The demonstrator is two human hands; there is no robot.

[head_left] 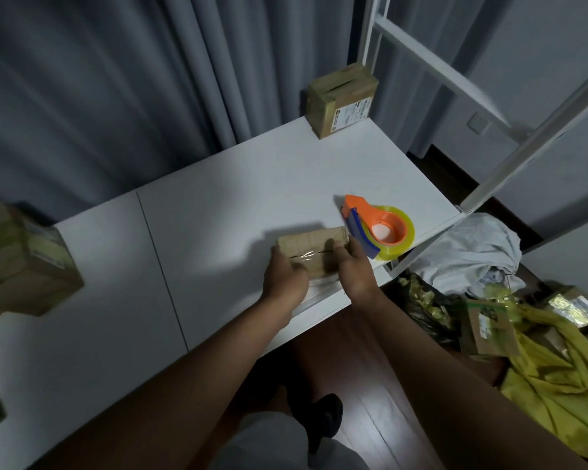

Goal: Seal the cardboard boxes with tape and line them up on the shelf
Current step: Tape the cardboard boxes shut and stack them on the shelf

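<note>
Two bare hands meet on a small brown cardboard box (314,251) at the near right edge of the smooth white shelf (218,215); the left hand (286,279) curls its fingers over the box's near left end, gripping it; the right hand (355,268) clasps the right end, fingers bent over the top; glossy clear tape seems to run across the lid seam, though blur makes that uncertain. Just right of the box lies an orange plastic tape dispenser (375,227), a yellowish translucent roll round its hub, a blue blade guard at its near side. One taped box (342,100) stands at the far edge; stacked boxes (21,262) sit at the left; crumpled yellow wrapping (557,385) lies on the floor.
</note>
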